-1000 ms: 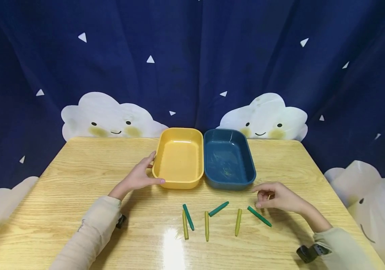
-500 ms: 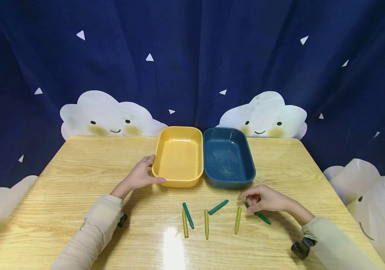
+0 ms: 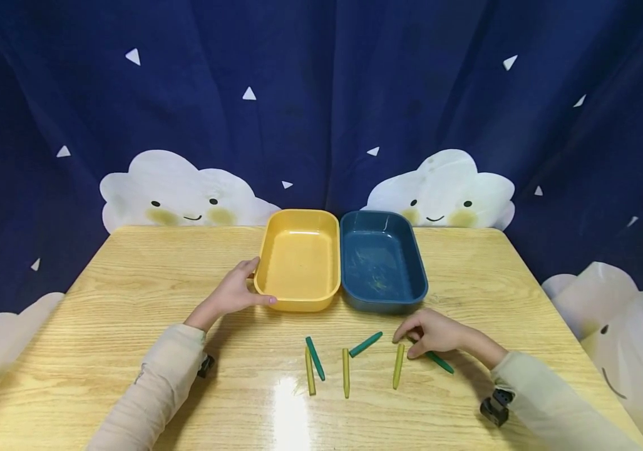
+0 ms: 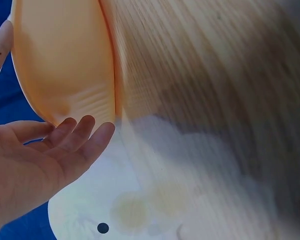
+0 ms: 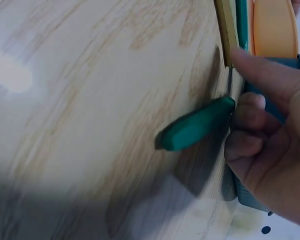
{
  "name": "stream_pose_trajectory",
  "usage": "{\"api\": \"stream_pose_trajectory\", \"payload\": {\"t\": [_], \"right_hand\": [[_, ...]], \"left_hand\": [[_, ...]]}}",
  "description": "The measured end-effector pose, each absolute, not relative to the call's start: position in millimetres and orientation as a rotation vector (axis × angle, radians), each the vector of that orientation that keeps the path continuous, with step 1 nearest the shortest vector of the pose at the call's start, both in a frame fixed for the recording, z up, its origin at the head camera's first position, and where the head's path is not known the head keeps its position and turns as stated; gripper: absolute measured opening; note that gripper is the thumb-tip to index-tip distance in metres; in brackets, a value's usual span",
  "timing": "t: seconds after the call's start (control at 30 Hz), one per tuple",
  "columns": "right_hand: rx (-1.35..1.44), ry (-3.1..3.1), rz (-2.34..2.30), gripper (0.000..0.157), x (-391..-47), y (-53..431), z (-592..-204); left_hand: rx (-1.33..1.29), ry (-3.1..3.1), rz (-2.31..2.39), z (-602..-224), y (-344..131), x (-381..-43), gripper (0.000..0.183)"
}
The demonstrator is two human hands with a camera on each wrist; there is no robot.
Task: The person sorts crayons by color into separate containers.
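Observation:
In the head view, my left hand (image 3: 236,291) spans the near left corner of the yellow plastic bin (image 3: 298,305). Its thumb lies on the front rim and its fingers reach along the left side. The left wrist view shows the fingertips loosely spread beside the bin wall (image 4: 65,60). My right hand (image 3: 439,331) is low over the table, thumb and index finger apart on either side of a yellow crayon's (image 3: 398,368) top end. Its other fingers are curled. Beneath this hand lies a green crayon (image 5: 200,125), its upper part hidden in the head view.
A dark blue bin (image 3: 383,307) stands right against the yellow one. Left of the right hand lie a green crayon (image 3: 366,344), a yellow crayon (image 3: 346,374), and a green crayon (image 3: 315,359) overlapping another yellow crayon (image 3: 310,376). A navy curtain (image 3: 310,94) hangs behind the table.
My right hand has moved left from beside the green crayon, across its upper end, to the top of the rightmost yellow crayon. The left hand stays at the yellow bin.

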State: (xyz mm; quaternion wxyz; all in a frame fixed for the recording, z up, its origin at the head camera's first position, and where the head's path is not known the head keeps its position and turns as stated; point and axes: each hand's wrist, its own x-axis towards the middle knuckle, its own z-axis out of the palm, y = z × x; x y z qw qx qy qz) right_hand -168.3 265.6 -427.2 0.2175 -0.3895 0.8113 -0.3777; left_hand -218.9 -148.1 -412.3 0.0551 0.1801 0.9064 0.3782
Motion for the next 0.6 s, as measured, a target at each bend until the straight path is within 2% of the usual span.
{"api": "stream_pose_trajectory", "payload": {"t": [0.27,0.6], "right_hand": [[-1.081,2.274,-1.051,0.013,-167.4,265.7,-428.6],[-0.980,1.965,-1.358,0.011,-167.2,271.0,-422.2]], "left_hand": [[0.535,2.742,1.166,-413.7,-146.7,-219.4,0.106],[0.513,2.722,1.190,-412.8,-147.7,-218.4,0.107]]}}
